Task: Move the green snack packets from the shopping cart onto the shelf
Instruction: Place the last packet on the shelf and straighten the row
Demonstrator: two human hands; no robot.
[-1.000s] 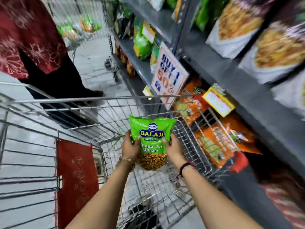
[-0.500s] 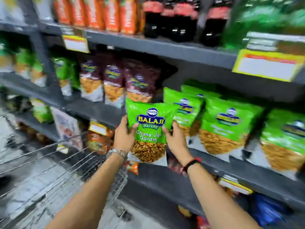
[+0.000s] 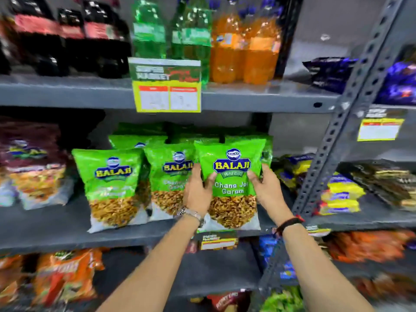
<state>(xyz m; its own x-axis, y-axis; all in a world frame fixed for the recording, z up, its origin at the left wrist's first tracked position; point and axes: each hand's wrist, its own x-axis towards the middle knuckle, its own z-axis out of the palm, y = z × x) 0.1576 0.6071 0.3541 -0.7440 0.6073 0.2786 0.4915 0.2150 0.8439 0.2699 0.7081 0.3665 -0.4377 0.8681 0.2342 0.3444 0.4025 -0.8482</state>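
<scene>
- Standing the packet (image 3: 230,181) upright at the front edge of the shelf (image 3: 56,233) is judged to be the step in hand; its base appears to rest on or just above that edge, at the right end of the green row.
- The packet is pinched at mid-height from both sides: the left hand (image 3: 198,194) is wrapped round its left edge with the thumb on the front, and the right hand (image 3: 266,191) grips its right edge likewise (neither hand is spread flat).
- The base would best be set fully onto the shelf before either hand is loosened, since a soft, air-filled bag is likely to tip forward.
- It should be pushed back until its face lines up with the neighbouring packets (image 3: 112,183), which stand just beside it to the left, more rows being visible behind.
- The printed face should be kept outward and level.
- "BALAJI WAFERS" and "Chana Jor Garam" can be read on the held packet; "SUPER MARKET" is legible on the yellow price tag (image 3: 167,86) hung from the upper shelf edge (its smaller print is too blurred to read).
- The shopping cart is not in view.
</scene>
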